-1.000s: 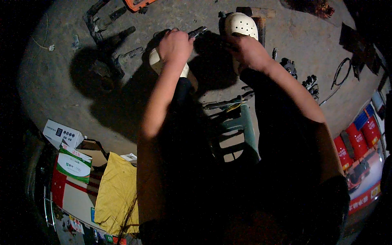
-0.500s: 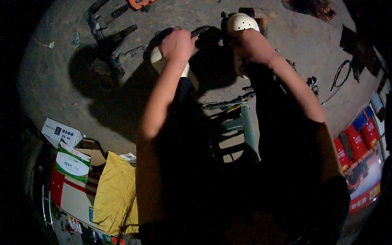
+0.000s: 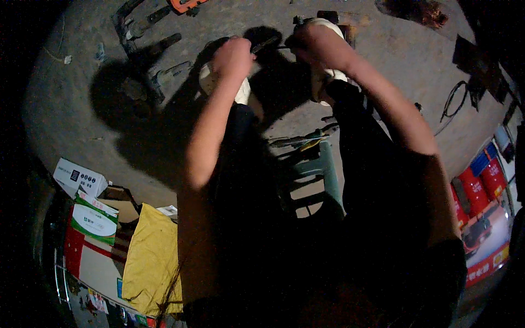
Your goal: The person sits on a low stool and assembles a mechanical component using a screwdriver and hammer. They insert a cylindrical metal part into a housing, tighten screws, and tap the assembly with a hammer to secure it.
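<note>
My left hand [image 3: 234, 59] is closed, knuckles up, above the white shoe [image 3: 208, 80] on my left foot. Whatever its fingers hold is hidden. To the right, my right hand [image 3: 328, 50] is also closed, over the white clog-like shoe [image 3: 331, 24] on my right foot. A thin dark piece [image 3: 283, 47] shows beside the right fingers, pointing toward the left hand; its kind cannot be made out. Deep shadow fills the ground between both hands.
A green plastic stool [image 3: 331, 177] is below me, with dark tools [image 3: 298, 141] before it. Dark metal parts [image 3: 156, 22] and an orange object [image 3: 187, 4] lie far left. A cable [image 3: 454, 101] lies right. Boxes [image 3: 95, 218] and yellow cloth [image 3: 153, 257] sit near left.
My right hand has moved left and slightly away from me, now covering more of the shoe's toe. A thin dark piece now shows beside its fingers. My left hand has barely shifted.
</note>
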Demonstrator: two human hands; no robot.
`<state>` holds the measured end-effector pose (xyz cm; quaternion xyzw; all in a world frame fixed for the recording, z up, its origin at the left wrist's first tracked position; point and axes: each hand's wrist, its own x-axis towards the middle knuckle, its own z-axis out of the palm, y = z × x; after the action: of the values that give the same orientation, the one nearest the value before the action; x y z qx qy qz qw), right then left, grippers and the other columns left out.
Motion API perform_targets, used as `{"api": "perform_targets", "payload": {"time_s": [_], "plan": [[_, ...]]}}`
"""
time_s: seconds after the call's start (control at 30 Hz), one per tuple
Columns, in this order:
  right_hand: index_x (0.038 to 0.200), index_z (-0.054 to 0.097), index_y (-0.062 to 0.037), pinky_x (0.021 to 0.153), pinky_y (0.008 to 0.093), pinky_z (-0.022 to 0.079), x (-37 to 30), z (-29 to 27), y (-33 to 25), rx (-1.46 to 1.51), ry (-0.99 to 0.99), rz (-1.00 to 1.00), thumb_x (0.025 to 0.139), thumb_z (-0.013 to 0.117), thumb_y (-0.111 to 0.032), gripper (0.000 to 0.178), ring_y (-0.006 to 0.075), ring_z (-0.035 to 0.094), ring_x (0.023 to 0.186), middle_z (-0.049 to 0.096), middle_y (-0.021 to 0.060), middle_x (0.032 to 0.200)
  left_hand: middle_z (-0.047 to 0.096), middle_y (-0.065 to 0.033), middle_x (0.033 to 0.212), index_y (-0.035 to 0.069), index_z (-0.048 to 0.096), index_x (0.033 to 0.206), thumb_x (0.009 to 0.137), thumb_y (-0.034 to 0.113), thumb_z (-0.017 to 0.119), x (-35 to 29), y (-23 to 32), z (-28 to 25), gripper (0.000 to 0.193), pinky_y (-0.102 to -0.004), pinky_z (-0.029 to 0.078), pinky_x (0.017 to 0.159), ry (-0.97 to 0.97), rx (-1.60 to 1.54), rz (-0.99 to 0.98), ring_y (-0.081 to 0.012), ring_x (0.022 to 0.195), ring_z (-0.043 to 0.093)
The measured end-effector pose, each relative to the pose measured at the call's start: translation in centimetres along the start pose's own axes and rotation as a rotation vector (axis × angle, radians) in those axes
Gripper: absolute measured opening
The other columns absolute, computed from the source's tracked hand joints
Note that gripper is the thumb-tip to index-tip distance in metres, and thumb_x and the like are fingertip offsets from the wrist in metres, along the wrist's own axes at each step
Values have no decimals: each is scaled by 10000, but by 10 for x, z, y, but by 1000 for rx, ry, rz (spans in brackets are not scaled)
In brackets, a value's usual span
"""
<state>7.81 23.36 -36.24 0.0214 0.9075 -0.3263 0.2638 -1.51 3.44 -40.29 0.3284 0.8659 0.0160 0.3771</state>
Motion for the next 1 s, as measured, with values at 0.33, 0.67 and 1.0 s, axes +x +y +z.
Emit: {"api": "perform_targets", "payload": {"time_s": [0.33,0.67,1.0], "plan": [[956,689,-108,684,403,550,49,-3,-45,-139,-163,206,780,597,-201,219,299,672,837,685,116,895,625,-194,978,37,658,873,736,226,701,-3,3,0,237,-455,496,772,37,-161,-190,-378,918,603],[1145,486,9,498,370,522,-54,88,-47,-172,51,136,806,526,-91,355,294,629,592,579,164,771,619,-178,911,87,694,915,764,309,702,-4,7,0,269,-456,491,715,-12,0,-76,-358,864,612],[1149,441,65,600,448,521,-54,153,-37,98,205,212,874,389,-49,302,356,641,730,599,273,881,603,-188,832,1,655,780,720,308,736,5,-3,9,323,-446,473,687,36,6,50,-372,802,594]]}}
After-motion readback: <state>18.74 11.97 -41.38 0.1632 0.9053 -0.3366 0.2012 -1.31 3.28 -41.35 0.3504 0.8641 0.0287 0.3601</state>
